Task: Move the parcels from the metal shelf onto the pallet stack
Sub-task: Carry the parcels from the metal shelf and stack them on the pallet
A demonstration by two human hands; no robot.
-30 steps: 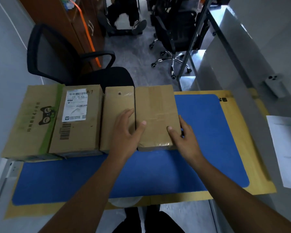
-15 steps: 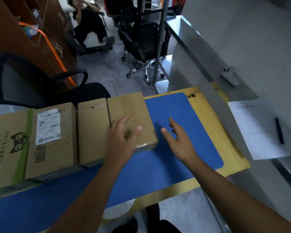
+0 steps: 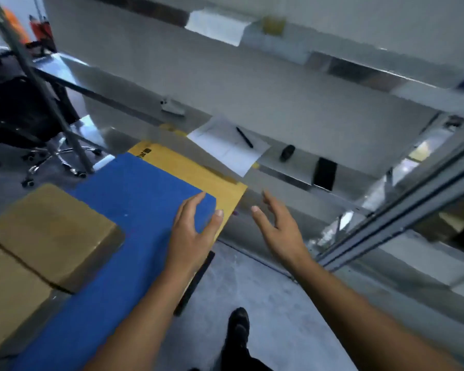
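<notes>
Near the corner of the pallet stack [image 3: 198, 167], the left hand [image 3: 190, 231] and right hand [image 3: 279, 226] hung with fingers spread and held nothing, likely turning to the metal shelf [image 3: 346, 135] for another box. Parcels [image 3: 51, 231] sat together on the blue mat [image 3: 134, 199]. A moment before, the left hand lay on one parcel; it had since come away.

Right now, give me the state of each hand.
Left hand: open, holding nothing.
Right hand: open, holding nothing.
</notes>
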